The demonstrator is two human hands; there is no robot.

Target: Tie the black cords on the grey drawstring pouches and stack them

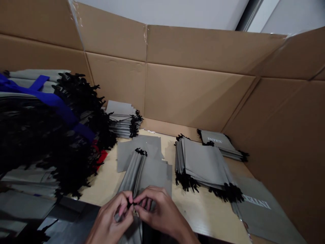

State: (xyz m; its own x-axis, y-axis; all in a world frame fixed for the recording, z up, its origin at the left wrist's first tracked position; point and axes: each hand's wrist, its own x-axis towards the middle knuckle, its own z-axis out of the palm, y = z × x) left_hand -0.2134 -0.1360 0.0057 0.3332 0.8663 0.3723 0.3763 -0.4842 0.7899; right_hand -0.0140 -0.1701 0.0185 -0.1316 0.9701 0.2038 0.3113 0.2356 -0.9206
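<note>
Both hands meet at the near edge of the table, over a bundle of grey fabric pouches (pixel 132 173) with black cord ends. My left hand (pixel 114 213) pinches a short black drawstring (pixel 130 204) between thumb and fingers. From the other side, my right hand (pixel 157 210) pinches the same black cord, its fingertips almost touching the left ones. Whether a knot is in the cord cannot be made out. Flat grey pouches (pixel 157 174) lie just beyond and to the right of the bundle.
A tall heap of pouches with black cords (pixel 83 101), tied with blue ribbon (pixel 58 103), stands at left. Further stacks lie at the back (pixel 120 118) and right (pixel 205 162). Pouches printed INTEX (pixel 264 217) lie at far right. Cardboard walls (pixel 193 95) enclose the table (pixel 203 217).
</note>
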